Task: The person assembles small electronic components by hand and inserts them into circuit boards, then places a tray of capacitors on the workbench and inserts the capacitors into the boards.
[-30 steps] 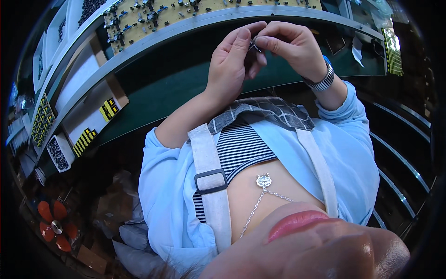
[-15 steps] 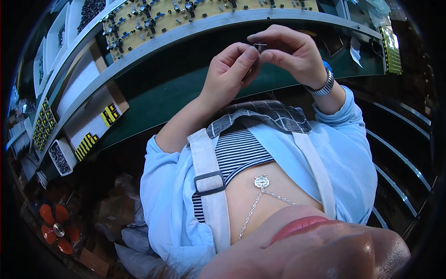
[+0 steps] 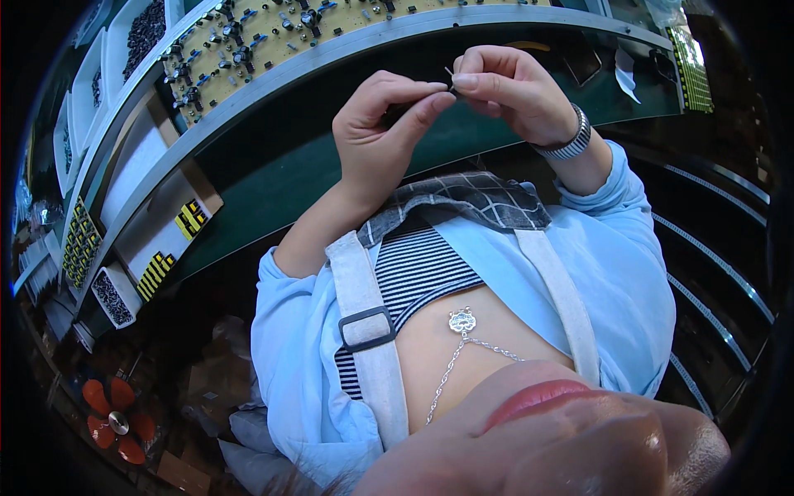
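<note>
Both my hands are raised over the dark green bench top, their fingertips meeting at a tiny part with a thin, pale metal pin (image 3: 450,76). My left hand (image 3: 382,124) is closed in a pinch, thumb and forefinger tips at the part's left side. My right hand (image 3: 514,89) pinches the part from the other side, its other fingers curled in. Fingertips cover most of the part, so its exact kind does not show. Beyond the hands, a tan circuit board (image 3: 285,59) bears several black cylindrical components.
A metal rail (image 3: 331,51) runs between the board and the green bench top (image 3: 273,178). At left are yellow-and-black blocks (image 3: 191,219), a white bin of small dark parts (image 3: 132,291) and white trays (image 3: 106,62). An orange-bladed fan (image 3: 98,397) stands lower left.
My left hand has shifted left and its fingers have straightened somewhat. My right fingers have closed in on the part, and its pin now tilts upward instead of lying level.
</note>
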The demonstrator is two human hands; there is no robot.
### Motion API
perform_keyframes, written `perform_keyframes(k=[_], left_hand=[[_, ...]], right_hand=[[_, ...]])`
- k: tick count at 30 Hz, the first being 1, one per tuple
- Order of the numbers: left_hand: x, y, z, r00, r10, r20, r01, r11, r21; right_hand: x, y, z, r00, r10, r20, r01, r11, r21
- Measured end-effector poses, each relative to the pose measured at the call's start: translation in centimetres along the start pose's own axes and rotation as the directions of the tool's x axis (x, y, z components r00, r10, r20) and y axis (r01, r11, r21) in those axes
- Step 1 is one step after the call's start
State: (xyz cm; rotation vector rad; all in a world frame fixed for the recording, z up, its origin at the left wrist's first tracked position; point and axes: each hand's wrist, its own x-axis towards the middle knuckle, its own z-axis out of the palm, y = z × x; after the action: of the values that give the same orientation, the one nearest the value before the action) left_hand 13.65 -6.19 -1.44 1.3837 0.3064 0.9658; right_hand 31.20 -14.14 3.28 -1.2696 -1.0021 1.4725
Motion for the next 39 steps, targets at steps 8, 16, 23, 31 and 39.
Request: perform_keyframes(k=[8,16,23,31,39], left_hand=[[0.0,0.1,-0.3,0.977,-0.191,0.095,0.206,0.960,-0.191],[0.4,0.4,1.1,0.798,-0.570,0.195,0.548,0.553,-0.627],[1.3,0.6,1.0,0.615,-0.718,0.326,0.694,0.297,-0.656],[1.4,0.6,1.5,0.558,-0.759,0.335,0.744,0.280,-0.606],[1.1,0.2,1.2,0.556,-0.770,0.313,0.743,0.292,-0.602]], right_hand=[[-0.4,-0.6,0.0,0.999,0.024,0.029,-0.023,0.999,-0.037],[-0.1,-0.2,0.4,0.756,-0.653,0.056,0.456,0.463,-0.760],[1.3,-2.4,-4.1,0.751,-0.605,0.266,0.445,0.166,-0.880],[5.1,-7.6,-14.8,0.784,-0.613,-0.099,0.053,0.225,-0.973],[5.9,-7.3,-15.2,0.840,-0.541,-0.042,-0.055,-0.008,-0.998]])
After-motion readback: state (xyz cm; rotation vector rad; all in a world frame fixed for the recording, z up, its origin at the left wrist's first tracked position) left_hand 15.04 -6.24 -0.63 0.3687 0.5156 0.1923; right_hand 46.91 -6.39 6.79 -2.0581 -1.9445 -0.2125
